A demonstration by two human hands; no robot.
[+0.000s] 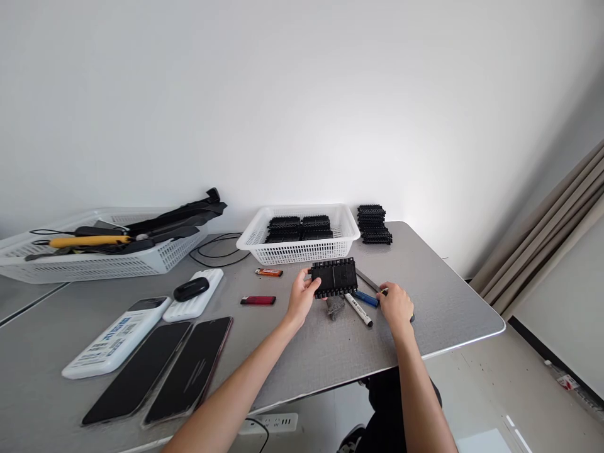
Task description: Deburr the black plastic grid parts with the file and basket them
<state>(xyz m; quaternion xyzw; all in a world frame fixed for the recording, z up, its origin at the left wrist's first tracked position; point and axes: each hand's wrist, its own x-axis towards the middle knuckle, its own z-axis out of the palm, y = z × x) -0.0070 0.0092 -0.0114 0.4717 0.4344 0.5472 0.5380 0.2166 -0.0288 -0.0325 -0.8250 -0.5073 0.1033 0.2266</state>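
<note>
My left hand (302, 296) is closed on the left end of a black plastic part (334, 277), a flat rectangle with toothed long edges, held tilted up above the table. My right hand (395, 304) is closed over a tool with a long flat grey blade (367, 279); its dark end shows beyond the palm, and most of the handle is hidden. Beside the right fingers lies a blue lighter-like object (367, 298). A white marker (358, 309) with a black cap and a crumpled grey lump (335, 307) lie just below the black part.
A white basket (302, 253) holds stacks of similar black parts; another stack (372, 223) stands to its right. Orange (268, 272) and red (258, 301) lighters lie left of my hands. Phones (189, 371), power banks (117, 336) and a tool-filled basket (94, 269) occupy the left.
</note>
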